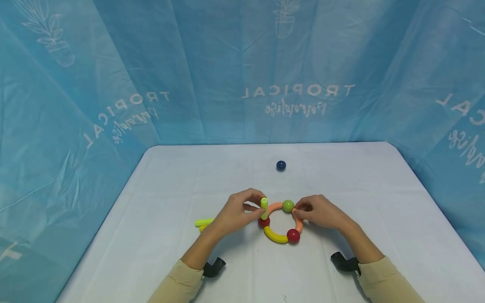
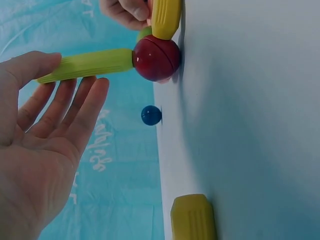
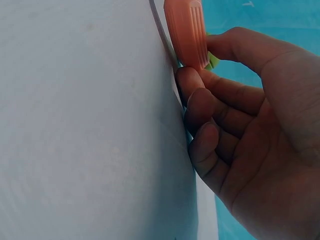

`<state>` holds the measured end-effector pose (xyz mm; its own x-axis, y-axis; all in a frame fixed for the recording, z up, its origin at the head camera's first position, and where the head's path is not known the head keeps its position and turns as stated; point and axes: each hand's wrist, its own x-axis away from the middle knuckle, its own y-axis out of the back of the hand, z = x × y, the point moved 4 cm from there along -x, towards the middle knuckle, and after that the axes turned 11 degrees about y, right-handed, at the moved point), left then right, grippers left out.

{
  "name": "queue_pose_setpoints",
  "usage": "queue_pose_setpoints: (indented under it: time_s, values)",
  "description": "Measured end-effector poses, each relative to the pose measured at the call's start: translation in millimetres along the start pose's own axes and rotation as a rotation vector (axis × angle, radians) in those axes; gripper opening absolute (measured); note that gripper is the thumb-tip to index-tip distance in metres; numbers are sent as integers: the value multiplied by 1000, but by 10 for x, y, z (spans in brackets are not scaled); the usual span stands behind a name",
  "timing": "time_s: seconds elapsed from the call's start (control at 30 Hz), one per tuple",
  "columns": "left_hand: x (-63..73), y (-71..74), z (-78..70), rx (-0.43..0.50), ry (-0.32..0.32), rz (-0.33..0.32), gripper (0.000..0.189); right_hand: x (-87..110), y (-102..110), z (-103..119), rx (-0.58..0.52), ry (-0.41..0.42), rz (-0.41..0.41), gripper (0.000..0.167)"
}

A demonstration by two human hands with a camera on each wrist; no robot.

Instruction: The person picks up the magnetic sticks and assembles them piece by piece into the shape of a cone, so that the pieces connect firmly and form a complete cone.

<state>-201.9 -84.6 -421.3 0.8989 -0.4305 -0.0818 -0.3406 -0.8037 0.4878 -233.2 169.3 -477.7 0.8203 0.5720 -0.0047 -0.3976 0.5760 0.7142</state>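
Note:
My left hand (image 1: 235, 213) pinches a yellow-green ribbed stick (image 1: 264, 206) between thumb and fingers. That stick stands upright, its lower end at a red ball (image 2: 156, 58) in a ring lying on the table. Around the ring run a yellow curved piece (image 1: 275, 236), a second red ball (image 1: 293, 236), an orange curved piece (image 1: 299, 226), a green ball (image 1: 288, 205) and another orange curved piece (image 1: 274, 206). On the ring's right side, my right hand (image 1: 322, 210) pinches the orange curved piece close to the green ball, its other fingers curled near the tabletop.
Behind the ring a dark blue ball (image 1: 281, 166) sits alone on the white table (image 1: 182, 181). Partly hidden by the left forearm lie a yellow-green stick (image 1: 203, 221) and a yellow piece (image 2: 192, 217). Blue printed cloth (image 1: 212, 75) surrounds the table's back and sides.

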Motion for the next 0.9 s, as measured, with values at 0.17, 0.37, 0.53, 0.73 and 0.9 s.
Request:
queue_pose_setpoints:
  time_s: [0.17,0.37,0.53,0.73,0.9]
  values:
    - [-1,39,16,-51,35,22,30,-7,11,26,7,2,4,20]
    - [29,263,68,-102,91,43,26,-18,21,58,15,-7,14,21]
    - [76,470,150,-114,108,22,25,-28,37,70,19,-21,1,23]
    - [237,642,365,-144,162,-8,24,-42,21,72,6,-23,0,37]
    - [408,746,579,-180,164,19,30,-27,35,102,-2,36,-20,50]
